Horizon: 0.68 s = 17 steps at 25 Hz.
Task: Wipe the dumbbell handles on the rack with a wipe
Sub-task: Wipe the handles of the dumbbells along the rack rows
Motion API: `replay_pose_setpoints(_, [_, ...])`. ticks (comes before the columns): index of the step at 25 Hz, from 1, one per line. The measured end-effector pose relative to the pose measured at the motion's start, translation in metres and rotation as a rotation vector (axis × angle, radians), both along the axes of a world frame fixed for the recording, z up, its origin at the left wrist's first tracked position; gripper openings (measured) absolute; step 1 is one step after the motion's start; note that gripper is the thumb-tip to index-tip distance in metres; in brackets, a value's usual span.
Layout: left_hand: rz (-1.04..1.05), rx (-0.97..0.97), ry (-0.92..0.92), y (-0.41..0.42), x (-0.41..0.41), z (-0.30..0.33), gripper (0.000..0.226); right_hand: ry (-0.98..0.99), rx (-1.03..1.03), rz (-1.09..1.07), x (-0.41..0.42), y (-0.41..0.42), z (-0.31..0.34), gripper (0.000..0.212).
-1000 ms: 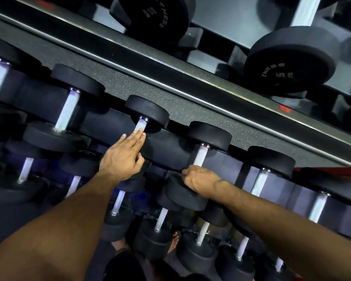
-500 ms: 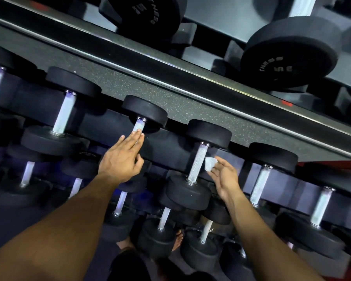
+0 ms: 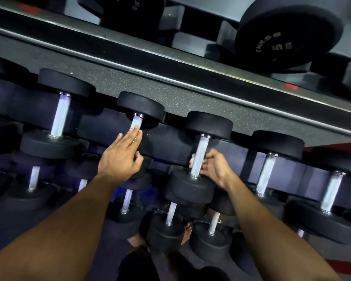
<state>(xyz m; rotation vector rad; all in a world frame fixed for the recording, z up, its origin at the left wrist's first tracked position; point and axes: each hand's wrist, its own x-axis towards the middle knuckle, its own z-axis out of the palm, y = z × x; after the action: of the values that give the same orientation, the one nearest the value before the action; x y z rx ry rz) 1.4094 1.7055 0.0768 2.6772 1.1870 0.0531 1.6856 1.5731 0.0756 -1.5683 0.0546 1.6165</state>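
Black dumbbells with knurled silver handles lie in rows on a dark rack [image 3: 101, 126]. My left hand [image 3: 120, 157] rests with straight fingers on the handle of one dumbbell [image 3: 136, 123] in the upper row. My right hand [image 3: 213, 167] curls around the lower part of the neighbouring dumbbell's handle [image 3: 201, 151], fingertips showing on the handle's left side. The white wipe is hidden inside that hand.
More dumbbells fill the upper row to the left [image 3: 60, 116] and right [image 3: 265, 173], and a lower row [image 3: 170, 216] sits below my arms. A speckled floor strip [image 3: 190, 98] and a mirror with reflected weights [image 3: 288, 37] lie beyond the rack. Bare feet [image 3: 187, 232] show below.
My right hand lifted off the dumbbell's near head, showed a white wipe beside the handle, then closed around the handle. My left hand has stayed on its handle.
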Motion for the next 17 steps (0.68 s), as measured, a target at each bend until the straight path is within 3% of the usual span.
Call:
replay_pose_setpoints(3, [0.003, 0.009, 0.008, -0.001, 0.002, 0.001, 0.07, -0.176, -0.053, 0.266, -0.007, -0.008, 0.0, 0.034])
replay_pose_setpoints(5, [0.005, 0.0, 0.005, -0.001, 0.002, 0.001, 0.069, -0.211, -0.067, 0.328, -0.006, -0.006, 0.002, 0.036])
replay_pose_setpoints(7, [0.007, 0.004, 0.008, -0.002, 0.002, 0.0, 0.069, -0.16, -0.017, 0.189, -0.001, -0.001, 0.002, 0.037])
replay_pose_setpoints(12, [0.01, 0.011, 0.012, -0.002, 0.002, -0.001, 0.069, -0.077, 0.106, -0.424, 0.005, 0.035, -0.002, 0.041])
replay_pose_setpoints(15, [0.012, 0.005, 0.013, -0.003, 0.002, 0.0, 0.068, -0.106, 0.109, -0.498, 0.0, 0.038, 0.0, 0.038])
replay_pose_setpoints(17, [0.016, 0.007, 0.011, -0.003, 0.002, 0.0, 0.068, -0.143, 0.111, -0.344, -0.005, 0.026, 0.001, 0.033])
